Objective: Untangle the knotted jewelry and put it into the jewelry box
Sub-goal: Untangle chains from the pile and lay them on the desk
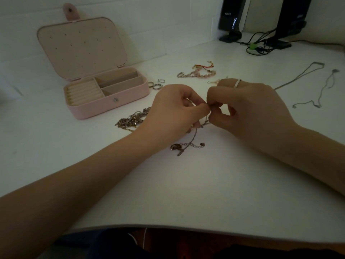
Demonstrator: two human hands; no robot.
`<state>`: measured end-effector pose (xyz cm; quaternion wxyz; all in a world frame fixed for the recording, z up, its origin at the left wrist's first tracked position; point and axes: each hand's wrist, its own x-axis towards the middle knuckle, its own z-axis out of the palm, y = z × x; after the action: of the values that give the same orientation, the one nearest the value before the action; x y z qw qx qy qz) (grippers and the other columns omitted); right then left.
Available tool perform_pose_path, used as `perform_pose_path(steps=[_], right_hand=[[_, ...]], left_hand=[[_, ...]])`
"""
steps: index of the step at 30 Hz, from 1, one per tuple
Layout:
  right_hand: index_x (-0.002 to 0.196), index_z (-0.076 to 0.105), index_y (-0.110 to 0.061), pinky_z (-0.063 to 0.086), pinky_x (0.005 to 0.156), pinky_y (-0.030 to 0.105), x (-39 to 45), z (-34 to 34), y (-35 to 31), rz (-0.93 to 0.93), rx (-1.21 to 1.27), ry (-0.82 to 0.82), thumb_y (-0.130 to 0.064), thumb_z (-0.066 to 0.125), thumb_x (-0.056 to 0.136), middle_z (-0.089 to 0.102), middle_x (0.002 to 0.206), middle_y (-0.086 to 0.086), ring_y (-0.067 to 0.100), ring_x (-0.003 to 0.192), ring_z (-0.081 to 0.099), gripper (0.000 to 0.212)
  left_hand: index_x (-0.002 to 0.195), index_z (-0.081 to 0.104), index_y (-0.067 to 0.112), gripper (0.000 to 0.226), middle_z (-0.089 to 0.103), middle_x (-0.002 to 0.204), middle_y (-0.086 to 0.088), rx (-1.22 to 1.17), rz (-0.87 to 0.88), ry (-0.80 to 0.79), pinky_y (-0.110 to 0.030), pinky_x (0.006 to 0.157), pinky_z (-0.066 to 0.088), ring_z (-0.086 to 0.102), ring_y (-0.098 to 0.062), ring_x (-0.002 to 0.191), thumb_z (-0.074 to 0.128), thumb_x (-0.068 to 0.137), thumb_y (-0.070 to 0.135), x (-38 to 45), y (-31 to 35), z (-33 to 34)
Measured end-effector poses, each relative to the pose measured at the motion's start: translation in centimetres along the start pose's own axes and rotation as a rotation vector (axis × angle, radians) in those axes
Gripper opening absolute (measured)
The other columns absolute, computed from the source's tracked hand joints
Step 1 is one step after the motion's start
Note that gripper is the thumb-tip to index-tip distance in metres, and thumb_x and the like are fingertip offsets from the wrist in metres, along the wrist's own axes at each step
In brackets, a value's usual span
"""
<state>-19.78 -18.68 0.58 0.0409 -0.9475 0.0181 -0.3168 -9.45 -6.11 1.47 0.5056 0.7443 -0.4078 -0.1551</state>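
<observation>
Head view: left hand [173, 107] and right hand [248, 105] meet fingertip to fingertip, both pinching a thin chain [194, 136] above the white desk [186, 184]. Its clasp end and small pendant trail onto the desk just below the hands. Likely very light, limp, snag-prone and easy to kink or snap; best taken right beside the knot and teased loose, not pulled from the ends. The pink jewelry box [108, 101] is open at far left, its compartments apparently empty. Tangled chain pile [132, 119] lies near the left wrist. Writing on the black speaker [230, 17] is too blurred to read.
</observation>
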Motion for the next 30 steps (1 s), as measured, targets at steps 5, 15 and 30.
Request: perform_pose_path(steps=[5, 15, 30], right_hand=[[0.076, 0.057, -0.013, 0.047, 0.054, 0.038, 0.0, -0.2, -0.1, 0.070, 0.151, -0.010, -0.021, 0.052, 0.078, 0.054, 0.072, -0.002, 0.017, 0.059, 0.049, 0.009], [0.077, 0.059, -0.015, 0.042, 0.056, 0.029, 0.1, -0.1, 0.0, 0.088, 0.222, -0.023, -0.019, 0.055, 0.076, 0.055, 0.071, -0.005, 0.013, 0.058, 0.048, 0.006], [0.072, 0.058, -0.011, 0.042, 0.058, 0.027, 0.3, 0.0, -0.4, 0.142, 0.240, -0.025, -0.017, 0.056, 0.074, 0.056, 0.068, -0.001, 0.016, 0.058, 0.052, 0.006]], left_hand=[[0.068, 0.060, 0.021, 0.018, 0.057, 0.046, 0.008, 0.178, 0.154, 0.053, -0.018, 0.049, 0.043, 0.056, -0.003, 0.044, 0.066, 0.081, 0.010, 0.0, -0.1, 0.2], [0.083, 0.059, 0.027, 0.007, 0.055, 0.085, 0.012, 0.427, 0.287, 0.050, -0.034, 0.078, 0.041, 0.053, -0.014, 0.086, 0.054, 0.081, 0.031, 0.3, -0.6, 0.2], [0.081, 0.065, 0.019, 0.008, 0.061, 0.085, 0.009, 0.283, 0.100, 0.012, -0.010, 0.062, 0.039, 0.055, -0.001, 0.078, 0.061, 0.088, 0.020, 0.6, -0.4, 0.2]])
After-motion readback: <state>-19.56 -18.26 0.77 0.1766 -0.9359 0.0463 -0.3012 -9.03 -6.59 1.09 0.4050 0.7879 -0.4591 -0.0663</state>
